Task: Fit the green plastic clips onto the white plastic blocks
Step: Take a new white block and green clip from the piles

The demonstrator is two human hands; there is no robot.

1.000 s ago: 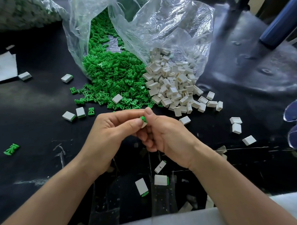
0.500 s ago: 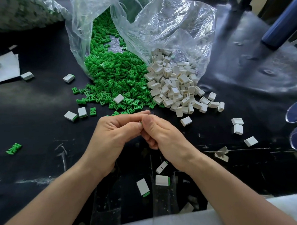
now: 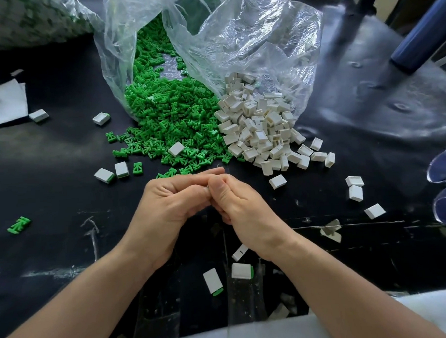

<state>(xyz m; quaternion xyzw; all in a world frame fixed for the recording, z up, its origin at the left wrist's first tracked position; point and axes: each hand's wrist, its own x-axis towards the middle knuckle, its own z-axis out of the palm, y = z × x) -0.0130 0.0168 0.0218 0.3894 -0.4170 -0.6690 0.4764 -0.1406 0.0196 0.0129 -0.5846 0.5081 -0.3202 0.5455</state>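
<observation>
My left hand (image 3: 167, 204) and my right hand (image 3: 240, 206) meet fingertip to fingertip at the table's middle, pinching a small piece between them; it is almost wholly hidden by the fingers. A heap of green clips (image 3: 173, 120) spills from a clear plastic bag (image 3: 249, 42) just beyond the hands. Beside it on the right lies a heap of white blocks (image 3: 261, 131). Blocks with green clips fitted (image 3: 241, 270) (image 3: 213, 281) lie near my wrists, and two more such blocks (image 3: 104, 175) sit to the left.
The black table (image 3: 50, 156) holds loose white blocks (image 3: 355, 186) on the right and a stray green clip (image 3: 19, 225) on the left. Glasses (image 3: 445, 184) lie at the right edge, a blue cylinder (image 3: 423, 37) far right, white paper (image 3: 2, 104) far left.
A green clip and white block showed between my fingertips a second ago. The fingers have closed together over them, and the green is no longer visible.
</observation>
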